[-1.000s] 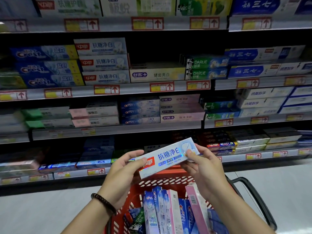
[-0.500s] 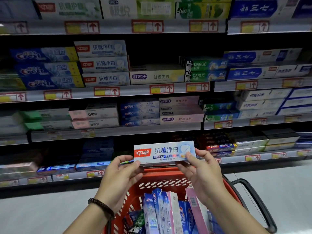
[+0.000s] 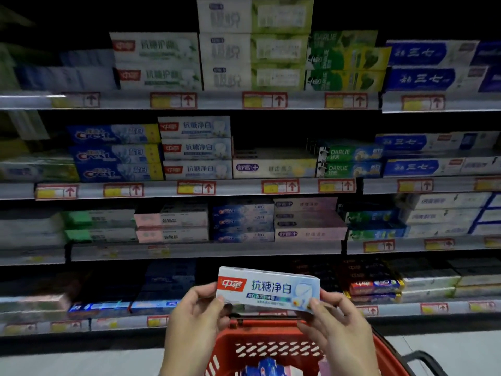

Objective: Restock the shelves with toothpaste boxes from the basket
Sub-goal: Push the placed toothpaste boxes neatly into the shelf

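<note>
While both hands, left hand [image 3: 196, 318] and right hand [image 3: 334, 329], pinch the box [image 3: 267, 290] by its ends, a loose grip could drop it into the basket [image 3: 273, 346].

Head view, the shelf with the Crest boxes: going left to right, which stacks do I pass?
Blurred green boxes → blue Crest stack → white stack with red logo → cream box with purple logo → green Darlie stack → blue-and-white stack.
</note>
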`<move>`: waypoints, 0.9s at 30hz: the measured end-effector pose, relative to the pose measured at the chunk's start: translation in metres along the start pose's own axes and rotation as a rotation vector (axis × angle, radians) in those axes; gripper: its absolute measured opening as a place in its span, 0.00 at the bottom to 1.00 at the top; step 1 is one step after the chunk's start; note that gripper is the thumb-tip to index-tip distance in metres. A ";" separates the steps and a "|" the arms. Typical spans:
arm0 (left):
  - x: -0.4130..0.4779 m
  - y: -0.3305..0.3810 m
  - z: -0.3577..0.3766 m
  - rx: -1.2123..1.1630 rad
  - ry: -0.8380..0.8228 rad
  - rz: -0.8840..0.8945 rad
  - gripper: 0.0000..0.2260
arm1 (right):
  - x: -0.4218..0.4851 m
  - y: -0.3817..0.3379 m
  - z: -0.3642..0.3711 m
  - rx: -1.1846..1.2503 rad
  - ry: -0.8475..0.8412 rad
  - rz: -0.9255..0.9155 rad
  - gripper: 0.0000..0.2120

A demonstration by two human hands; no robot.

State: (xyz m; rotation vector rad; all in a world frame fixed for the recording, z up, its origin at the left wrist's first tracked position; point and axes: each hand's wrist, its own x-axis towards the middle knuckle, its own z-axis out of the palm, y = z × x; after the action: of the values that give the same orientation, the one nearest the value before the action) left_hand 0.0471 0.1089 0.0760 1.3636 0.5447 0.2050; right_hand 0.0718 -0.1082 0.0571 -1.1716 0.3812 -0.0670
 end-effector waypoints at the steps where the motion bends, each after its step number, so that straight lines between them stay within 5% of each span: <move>1: -0.002 0.001 0.000 0.022 0.006 0.014 0.08 | 0.001 -0.001 0.003 -0.009 0.014 -0.012 0.05; 15: -0.006 0.050 -0.006 0.086 0.209 0.189 0.19 | -0.006 -0.041 0.064 -0.098 -0.028 -0.222 0.10; 27: 0.039 0.087 -0.021 0.100 0.215 0.278 0.27 | 0.008 -0.067 0.122 -0.096 -0.198 -0.274 0.14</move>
State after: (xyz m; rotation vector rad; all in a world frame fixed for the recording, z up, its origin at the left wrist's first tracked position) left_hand 0.0854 0.1631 0.1482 1.5227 0.5479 0.5623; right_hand 0.1290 -0.0284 0.1569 -1.3072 0.0476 -0.1713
